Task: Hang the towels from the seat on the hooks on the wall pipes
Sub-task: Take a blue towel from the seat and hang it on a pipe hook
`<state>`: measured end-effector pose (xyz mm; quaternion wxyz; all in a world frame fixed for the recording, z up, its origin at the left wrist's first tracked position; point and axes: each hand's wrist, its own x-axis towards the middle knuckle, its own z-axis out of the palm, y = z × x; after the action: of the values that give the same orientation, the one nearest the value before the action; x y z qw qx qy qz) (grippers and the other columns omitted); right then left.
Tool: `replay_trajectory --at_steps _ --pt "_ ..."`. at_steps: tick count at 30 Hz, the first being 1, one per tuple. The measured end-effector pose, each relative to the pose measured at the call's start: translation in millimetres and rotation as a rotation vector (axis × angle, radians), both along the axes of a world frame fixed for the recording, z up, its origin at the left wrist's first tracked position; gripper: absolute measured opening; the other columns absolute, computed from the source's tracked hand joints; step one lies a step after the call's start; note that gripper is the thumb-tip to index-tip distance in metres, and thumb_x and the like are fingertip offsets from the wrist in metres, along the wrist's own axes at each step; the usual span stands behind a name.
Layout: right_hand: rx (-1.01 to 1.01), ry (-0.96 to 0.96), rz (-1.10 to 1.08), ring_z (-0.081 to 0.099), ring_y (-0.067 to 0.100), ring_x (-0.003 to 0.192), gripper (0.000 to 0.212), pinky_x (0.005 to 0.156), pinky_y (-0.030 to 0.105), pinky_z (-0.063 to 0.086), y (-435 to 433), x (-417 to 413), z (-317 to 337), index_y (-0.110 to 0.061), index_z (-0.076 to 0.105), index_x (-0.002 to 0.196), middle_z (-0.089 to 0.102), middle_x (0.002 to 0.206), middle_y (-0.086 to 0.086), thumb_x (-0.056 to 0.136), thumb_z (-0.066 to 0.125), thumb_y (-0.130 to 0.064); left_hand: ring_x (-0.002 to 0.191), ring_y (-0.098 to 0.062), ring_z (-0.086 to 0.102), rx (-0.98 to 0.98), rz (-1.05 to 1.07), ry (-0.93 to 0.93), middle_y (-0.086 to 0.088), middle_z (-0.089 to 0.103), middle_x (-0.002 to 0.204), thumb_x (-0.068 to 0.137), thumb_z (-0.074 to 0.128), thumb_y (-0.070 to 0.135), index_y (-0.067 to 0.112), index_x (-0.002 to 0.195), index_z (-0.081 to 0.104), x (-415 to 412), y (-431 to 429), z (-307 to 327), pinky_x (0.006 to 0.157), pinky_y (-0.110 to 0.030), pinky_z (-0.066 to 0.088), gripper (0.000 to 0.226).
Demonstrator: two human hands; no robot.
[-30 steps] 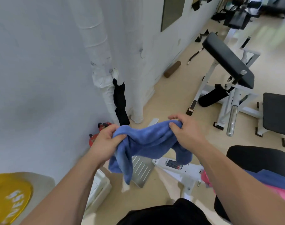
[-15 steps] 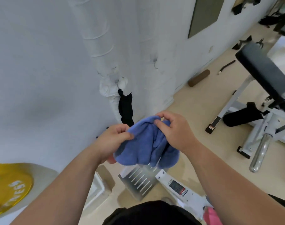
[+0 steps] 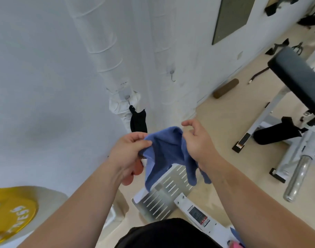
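Note:
I hold a blue towel (image 3: 166, 154) in front of me with both hands. My left hand (image 3: 126, 153) pinches its left edge between thumb and fingers. My right hand (image 3: 197, 142) grips the right side with the lower fingers, while thumb and forefinger stick out loosely. The towel hangs down in folds below my hands. Two white wrapped pipes run up the wall. The left pipe (image 3: 99, 38) has a hook (image 3: 127, 96) with a black towel (image 3: 138, 120) hanging from it. The right pipe (image 3: 163, 42) carries a bare metal hook (image 3: 172, 76), above and beyond the blue towel.
A perforated metal footplate (image 3: 163, 194) of a white machine lies on the floor below my hands. A padded black bench (image 3: 296, 76) on a white frame stands at right. A yellow weight plate (image 3: 9, 215) sits at bottom left. A brown roller (image 3: 225, 88) lies by the wall.
I have come closer to the pipes and look more upward. The towel has risen and spread between my hands, and my right thumb and forefinger have loosened off it.

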<state>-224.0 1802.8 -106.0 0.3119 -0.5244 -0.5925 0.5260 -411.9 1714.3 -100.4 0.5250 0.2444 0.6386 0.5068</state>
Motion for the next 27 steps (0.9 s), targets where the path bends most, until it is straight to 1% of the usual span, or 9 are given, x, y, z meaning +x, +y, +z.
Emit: replay_trajectory --at_steps 3,6,10,14,17,20,23,25,27 --pt "-0.072 0.165 0.019 0.056 0.017 0.072 0.02 0.076 0.043 0.051 -14 -17 6 -0.023 0.054 0.106 0.055 0.072 0.005 0.095 0.051 -0.007 0.078 -0.032 0.065 0.095 -0.001 -0.049 -0.02 0.072 0.083 0.09 0.066 0.002 0.007 0.089 0.077 23 14 5 0.078 -0.045 0.05 0.013" --pt "-0.09 0.237 0.029 0.062 0.013 0.079 0.017 0.075 0.034 0.05 -18 -28 9 -0.019 0.052 0.106 0.067 0.08 0.01 0.093 0.056 -0.007 0.091 -0.031 0.072 0.142 -0.001 0.002 -0.021 0.076 0.097 0.094 0.064 -0.001 0.006 0.099 0.077 35 21 2 0.087 -0.041 0.057 0.016" --pt "-0.185 0.35 0.121 0.069 0.011 0.094 0.04 0.073 0.018 0.052 -20 -28 13 -0.015 0.052 0.118 0.076 0.1 0.0 0.091 0.04 0.012 0.099 -0.025 0.073 0.154 0.019 0.178 -0.008 0.076 0.104 0.084 0.073 -0.002 0.025 0.108 0.077 30 22 -7 0.091 -0.039 0.06 0.036" --pt "-0.176 0.325 0.352 0.068 0.018 0.113 0.061 0.086 0.024 0.054 -18 -32 14 -0.019 0.049 0.135 0.073 0.121 0.0 0.089 0.038 0.02 0.096 -0.028 0.075 0.166 0.154 0.136 -0.006 0.077 0.1 0.088 0.072 0.002 0.026 0.099 0.078 23 22 -5 0.085 -0.045 0.061 0.027" --pt "-0.109 0.228 0.421 0.067 0.008 0.111 0.069 0.094 0.029 0.055 -15 -37 17 -0.027 0.043 0.144 0.069 0.126 -0.009 0.089 0.049 0.015 0.088 -0.032 0.075 0.167 0.216 0.154 -0.013 0.077 0.094 0.089 0.067 -0.002 0.012 0.1 0.076 17 27 0 0.077 -0.041 0.063 0.019" --pt "-0.004 0.047 0.284 0.068 -0.001 0.09 0.054 0.084 0.024 0.052 -16 -37 18 -0.031 0.048 0.134 0.067 0.109 -0.009 0.089 0.067 -0.007 0.08 -0.028 0.072 0.177 0.271 0.142 -0.016 0.076 0.094 0.089 0.063 -0.004 0.007 0.098 0.075 11 33 7 0.068 -0.03 0.06 0.018" --pt "0.021 -0.187 0.318 0.065 0.009 0.075 0.022 0.077 0.03 0.052 -14 -33 12 -0.027 0.061 0.108 0.07 0.084 -0.002 0.09 0.071 -0.028 0.078 -0.024 0.071 0.187 0.302 0.115 -0.014 0.075 0.086 0.088 0.063 -0.004 0.009 0.094 0.076 3 40 13 0.073 -0.034 0.061 0.019" --pt "0.011 -0.193 0.375 0.061 0.013 0.067 0.008 0.074 0.04 0.054 -15 -29 10 -0.02 0.065 0.092 0.069 0.076 0.007 0.092 0.069 -0.027 0.078 -0.023 0.071 0.182 0.287 0.12 -0.01 0.075 0.082 0.087 0.065 -0.002 0.011 0.095 0.078 -2 43 14 0.076 -0.037 0.061 0.02" --pt "-0.024 -0.046 0.32 0.058 0.016 0.064 0.007 0.068 0.042 0.053 -16 -26 10 -0.01 0.065 0.089 0.065 0.072 0.016 0.093 0.067 -0.016 0.08 -0.021 0.072 0.177 0.258 0.113 -0.007 0.076 0.084 0.087 0.068 -0.001 0.013 0.1 0.077 -3 45 15 0.079 -0.037 0.061 0.022"
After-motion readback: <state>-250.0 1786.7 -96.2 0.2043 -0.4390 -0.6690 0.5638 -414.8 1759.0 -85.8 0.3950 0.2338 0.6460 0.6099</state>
